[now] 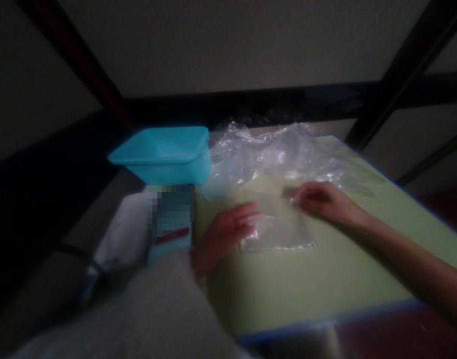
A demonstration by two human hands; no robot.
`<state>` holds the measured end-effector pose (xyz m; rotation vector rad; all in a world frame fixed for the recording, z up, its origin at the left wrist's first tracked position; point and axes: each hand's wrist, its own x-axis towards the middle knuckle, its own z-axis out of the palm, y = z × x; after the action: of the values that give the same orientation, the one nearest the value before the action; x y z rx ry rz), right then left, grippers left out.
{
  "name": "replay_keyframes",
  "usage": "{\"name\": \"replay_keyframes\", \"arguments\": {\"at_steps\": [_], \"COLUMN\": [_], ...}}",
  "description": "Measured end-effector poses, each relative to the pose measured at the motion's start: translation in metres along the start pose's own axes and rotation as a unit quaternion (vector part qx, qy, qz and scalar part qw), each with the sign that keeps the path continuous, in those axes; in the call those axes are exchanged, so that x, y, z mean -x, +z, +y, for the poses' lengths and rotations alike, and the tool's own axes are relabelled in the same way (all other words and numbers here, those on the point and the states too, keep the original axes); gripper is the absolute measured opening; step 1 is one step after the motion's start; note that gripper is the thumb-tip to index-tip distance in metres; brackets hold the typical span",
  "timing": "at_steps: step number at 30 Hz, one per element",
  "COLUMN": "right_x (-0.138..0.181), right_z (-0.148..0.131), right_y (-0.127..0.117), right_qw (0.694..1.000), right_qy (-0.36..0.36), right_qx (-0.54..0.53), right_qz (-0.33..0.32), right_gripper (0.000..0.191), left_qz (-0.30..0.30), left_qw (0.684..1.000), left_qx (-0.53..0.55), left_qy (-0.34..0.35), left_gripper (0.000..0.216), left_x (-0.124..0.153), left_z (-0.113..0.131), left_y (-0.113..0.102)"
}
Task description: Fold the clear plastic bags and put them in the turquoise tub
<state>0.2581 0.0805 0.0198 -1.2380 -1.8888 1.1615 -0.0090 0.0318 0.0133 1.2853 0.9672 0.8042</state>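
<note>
A small clear plastic bag (278,227) lies flat on the pale green table (325,279). My left hand (223,234) rests on the bag's left edge with its fingers stretched out flat. My right hand (320,199) sits at the bag's upper right corner, fingers curled in a pinch on the plastic. Behind the bag lies a heap of crumpled clear plastic bags (276,152).
A turquoise plastic tub (164,154) stands at the table's back left. Below the tub is a boxy item with a red stripe (172,224), and white cloth (118,234) lies beside it. The table has a blue edge (318,324) in front. Dark bars cross behind.
</note>
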Motion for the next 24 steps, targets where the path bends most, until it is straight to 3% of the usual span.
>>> {"name": "replay_keyframes", "arguments": {"at_steps": [12, 17, 24], "right_x": [0.002, 0.003, 0.004], "right_z": [0.001, -0.002, -0.001], "right_y": [0.005, 0.008, 0.011], "right_qw": [0.999, 0.999, 0.999], "right_qy": [0.020, -0.005, -0.009], "right_qx": [0.004, 0.025, 0.041], "right_qz": [0.025, 0.029, 0.024], "right_gripper": [0.021, 0.024, 0.030], "left_qz": [0.062, 0.082, 0.111], "left_qw": [0.996, 0.977, 0.942], "left_qx": [-0.038, -0.156, -0.291], "left_qy": [0.042, 0.118, 0.123], "left_gripper": [0.051, 0.039, 0.044], "left_x": [0.002, 0.005, 0.007], "left_z": [-0.012, -0.018, -0.018], "left_y": [0.000, -0.001, -0.003]}}
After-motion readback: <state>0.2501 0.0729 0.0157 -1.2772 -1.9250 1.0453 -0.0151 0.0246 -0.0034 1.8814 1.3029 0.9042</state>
